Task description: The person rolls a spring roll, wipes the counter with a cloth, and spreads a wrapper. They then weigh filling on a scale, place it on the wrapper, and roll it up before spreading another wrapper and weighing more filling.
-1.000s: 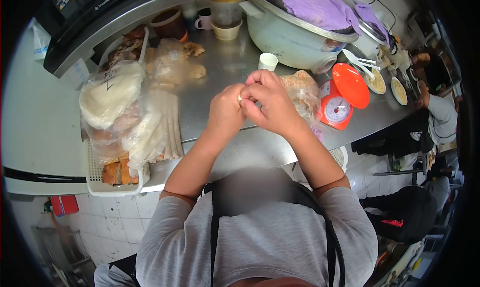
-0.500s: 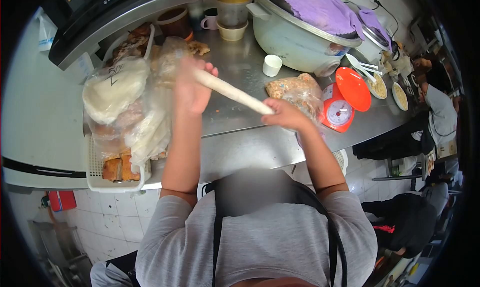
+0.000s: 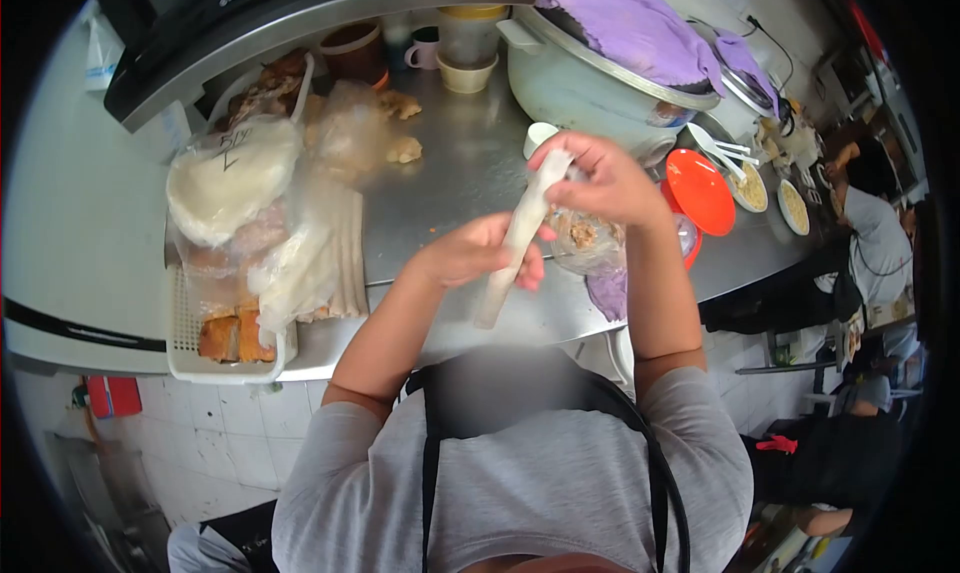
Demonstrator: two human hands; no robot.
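A long, pale uncooked spring roll [image 3: 526, 213] slants between my two hands over the steel counter. My left hand [image 3: 475, 253] is curled around its lower half, and the bottom end sticks out below the fingers. Near the upper end, my right hand [image 3: 605, 181] pinches the roll between thumb and fingers. Behind my right hand lies a plastic bag of chopped filling [image 3: 582, 238], partly hidden. More pale rolls [image 3: 347, 248] lie side by side at the left, next to a plastic bag of round white wrappers [image 3: 232, 178].
A white basket [image 3: 235, 371] with browned pieces stands at the left edge. A white cup [image 3: 540, 135], a large lidded pot [image 3: 580, 88], a red scale [image 3: 698, 193] and a purple cloth [image 3: 608, 293] are around my right hand. Co-workers [image 3: 880, 238] stand at the right.
The roll has turned steeper, its left end swinging down toward me. My left hand has moved right and closed around it; my right hand has risen to its upper end.
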